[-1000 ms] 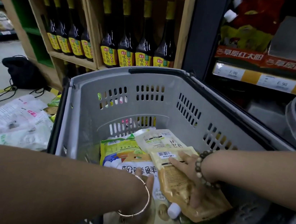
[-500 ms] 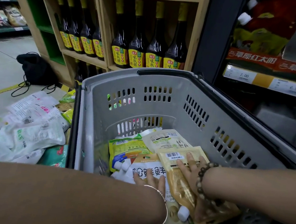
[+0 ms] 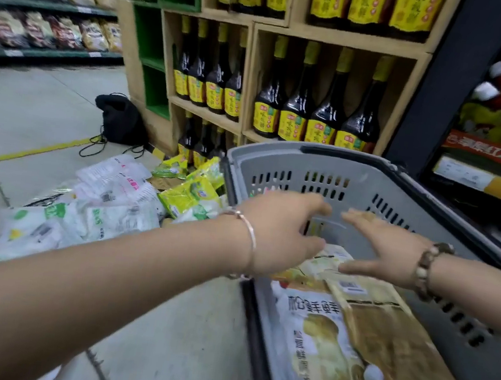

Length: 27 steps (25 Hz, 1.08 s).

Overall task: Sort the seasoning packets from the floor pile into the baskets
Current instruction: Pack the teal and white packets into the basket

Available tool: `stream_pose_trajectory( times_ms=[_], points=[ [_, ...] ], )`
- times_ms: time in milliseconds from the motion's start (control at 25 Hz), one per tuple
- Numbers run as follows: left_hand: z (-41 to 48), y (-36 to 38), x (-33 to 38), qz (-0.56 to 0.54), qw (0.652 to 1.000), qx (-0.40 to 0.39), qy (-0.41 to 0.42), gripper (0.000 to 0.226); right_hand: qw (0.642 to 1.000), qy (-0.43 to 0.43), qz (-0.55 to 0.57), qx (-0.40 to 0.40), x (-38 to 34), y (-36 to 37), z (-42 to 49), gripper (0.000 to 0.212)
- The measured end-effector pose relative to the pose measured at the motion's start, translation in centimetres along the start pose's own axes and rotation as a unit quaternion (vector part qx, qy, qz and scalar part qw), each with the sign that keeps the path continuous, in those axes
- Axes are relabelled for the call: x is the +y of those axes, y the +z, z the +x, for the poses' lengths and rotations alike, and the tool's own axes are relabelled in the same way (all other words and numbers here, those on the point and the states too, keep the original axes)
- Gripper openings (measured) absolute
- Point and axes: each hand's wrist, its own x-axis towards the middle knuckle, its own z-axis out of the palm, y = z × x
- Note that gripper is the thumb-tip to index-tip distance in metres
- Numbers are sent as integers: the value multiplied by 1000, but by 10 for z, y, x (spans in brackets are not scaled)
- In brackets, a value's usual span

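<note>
A grey plastic basket (image 3: 294, 163) stands on the floor at the right. Inside it lie several seasoning pouches, among them a white and yellow pouch (image 3: 320, 349) and a brown pouch (image 3: 392, 339) with a white cap. My left hand (image 3: 282, 229) hovers above the basket's left rim, fingers loosely spread, holding nothing. My right hand (image 3: 391, 249) hangs over the basket's inside, fingers stretched out to the left, also empty. On the floor to the left lies the pile of white packets (image 3: 103, 205) and yellow-green packets (image 3: 194, 195).
Wooden shelves with dark bottles (image 3: 301, 107) stand behind the basket. A black bag (image 3: 121, 121) with cords lies on the floor by the shelf. A yellow floor line (image 3: 27, 154) runs left. Shelves of bagged goods (image 3: 47, 26) line the far left.
Both hands have lifted off the pouches in the basket and now hover above it, empty. The view has swung left and up, showing more of the floor pile.
</note>
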Motion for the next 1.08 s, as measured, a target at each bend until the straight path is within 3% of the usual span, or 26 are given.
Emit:
stream_pose_trajectory(
  times_ms=[80,160,240,520,840,1080],
  points=[
    [-33,-26,-29,1,996,83,-21,45,997,-8,45,69,-31,-25,8,92],
    [-66,-47,-62,21,993,104,-60,45,988,-25,90,124,-71,-50,20,83],
    [-99,-65,-95,40,990,99,-98,47,985,-47,102,130,-118,-70,30,79],
    [-220,-102,-221,105,967,100,-209,49,991,-132,-4,35,-306,-74,74,78],
    [-324,-54,-336,119,937,32,-327,46,963,-250,-61,-81,-465,16,132,71],
    [-413,-4,-385,121,868,5,-483,41,915,-364,-61,-162,-561,116,146,68]
  ],
)
